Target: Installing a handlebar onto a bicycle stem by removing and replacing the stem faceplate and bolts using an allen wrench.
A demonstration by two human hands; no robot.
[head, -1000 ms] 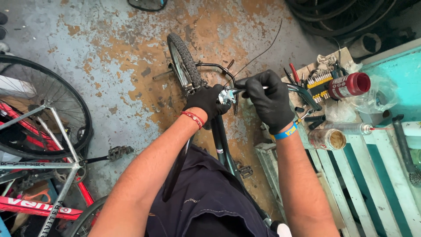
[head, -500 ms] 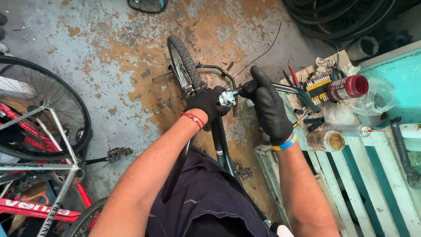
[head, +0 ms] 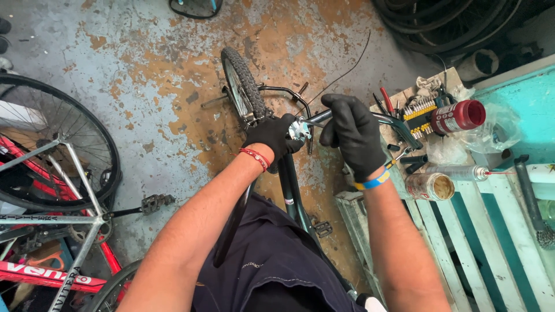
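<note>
Over the rust-stained concrete floor [head: 144, 63], a person stands astride a dark green bicycle frame [head: 291, 193], both hands in black gloves at the handlebar [head: 388, 120]. Their left hand [head: 272, 137] is curled around the bar's near end, fingers wrapped tight beside the small silver brake lever clamp [head: 299, 129]. Their right hand [head: 354, 136] sits just to the other side of that clamp, fingers bent and bunched together over the bar; whether they pinch a tool or only the bar I cannot tell, since the glove hides it. A red cord bracelet [head: 255, 157] circles the left wrist, a blue and yellow band [head: 373, 181] the right.

Beyond the hands the knobby front tyre [head: 243, 86] points away across the floor, and a loose thin cable [head: 341, 74] trails off beside it. To the right, a pale wooden pallet [head: 462, 242] carries a red spray can [head: 457, 117] lying on its side, a yellow rack of screwdriver bits [head: 421, 110], and an open tin [head: 430, 186] with brownish contents. On the left stands a red and silver bicycle [head: 55, 231], its wheel [head: 55, 144] near the person's elbow.
</note>
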